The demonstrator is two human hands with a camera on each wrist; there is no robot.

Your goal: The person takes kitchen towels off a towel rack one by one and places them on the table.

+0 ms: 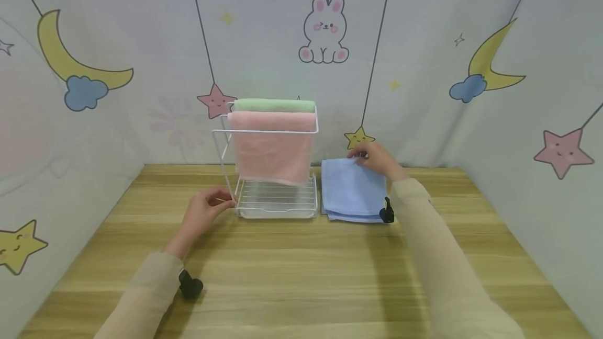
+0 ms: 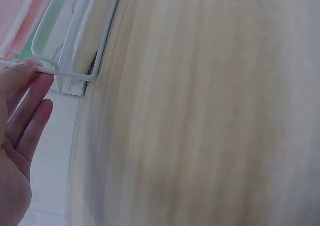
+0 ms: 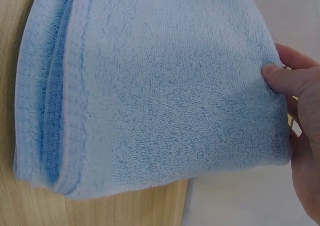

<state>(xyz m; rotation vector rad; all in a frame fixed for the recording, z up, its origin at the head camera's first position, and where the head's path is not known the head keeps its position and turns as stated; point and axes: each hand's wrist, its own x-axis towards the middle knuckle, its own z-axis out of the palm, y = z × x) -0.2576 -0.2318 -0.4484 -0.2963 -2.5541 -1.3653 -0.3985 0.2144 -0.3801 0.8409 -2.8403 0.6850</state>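
Observation:
A white wire rack (image 1: pixel 265 131) stands on the table with a pink towel (image 1: pixel 273 150) draped over one bar and a green towel (image 1: pixel 275 104) over the bar behind. My left hand (image 1: pixel 207 211) pinches the rack's lower left wire between thumb and fingers, as the left wrist view shows up close at the wire (image 2: pixel 70 74). To the right of the rack is a folded blue towel (image 1: pixel 353 187). My right hand (image 1: pixel 377 158) pinches its top edge, thumb (image 3: pixel 280 78) on the near face and fingers behind.
The rack's base holds a wire grid over a pale tray (image 1: pixel 278 213). Behind the wooden table (image 1: pixel 301 276) hangs a white curtain (image 1: pixel 424 135) printed with moons, stars and a rabbit. Black wrist cameras sit on both sleeves.

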